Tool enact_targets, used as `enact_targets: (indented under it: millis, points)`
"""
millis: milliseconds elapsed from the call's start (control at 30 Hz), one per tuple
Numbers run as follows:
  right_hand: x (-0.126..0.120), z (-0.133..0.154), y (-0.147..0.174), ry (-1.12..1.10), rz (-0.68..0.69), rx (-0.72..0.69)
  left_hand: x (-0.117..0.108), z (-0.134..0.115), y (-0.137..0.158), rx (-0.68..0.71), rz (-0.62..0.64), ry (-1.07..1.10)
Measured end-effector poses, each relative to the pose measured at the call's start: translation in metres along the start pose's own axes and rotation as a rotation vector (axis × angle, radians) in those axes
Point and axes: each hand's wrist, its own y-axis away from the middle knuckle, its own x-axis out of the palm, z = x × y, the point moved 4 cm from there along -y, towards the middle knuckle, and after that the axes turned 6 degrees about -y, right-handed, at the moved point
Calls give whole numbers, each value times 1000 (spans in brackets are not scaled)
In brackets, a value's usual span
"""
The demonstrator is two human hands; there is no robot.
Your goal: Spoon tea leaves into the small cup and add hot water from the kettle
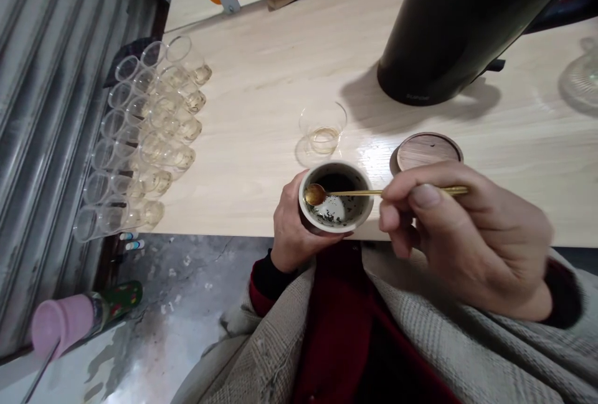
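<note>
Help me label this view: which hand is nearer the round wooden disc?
Right. The right hand, pinching the spoon, is just nearer the wearer than the wooden disc; the left hand, around the cup, is farther off, to its left.

Glossy metal spoon [348, 193] in the right fingers [396, 188]; smooth-walled cup [361, 205] in the left fingers [288, 197]; matt wooden lid [427, 149] just beyond the right.
</note>
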Motion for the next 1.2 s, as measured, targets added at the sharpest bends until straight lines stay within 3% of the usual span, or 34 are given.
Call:
enact_targets:
  millis: [100,267,367,433,600,833,1033,1200]
  points:
    - [6,-1,-4,96,117,-32,0,2,1,6,-14,9]
    - [-4,5,-4,-14,-6,44,0,3,1,23,-18,12]
    - [-1,6,-2,-1,88,58,0,2,0,5,-6,11]
    - [2,4,-3,71,148,33,0,2,0,4,-2,12]
    - [-1,6,-9,247,138,-68,0,3,1,5,-8,-3]
    - [8,5,-12,299,359,-182,0,1,0,33,8,11]
    - [18,-3,-9,317,426,-77,0,0,-1,82,-4,-1]
    - [19,-2,-10,217,408,-85,0,2,0,76,3,-5]
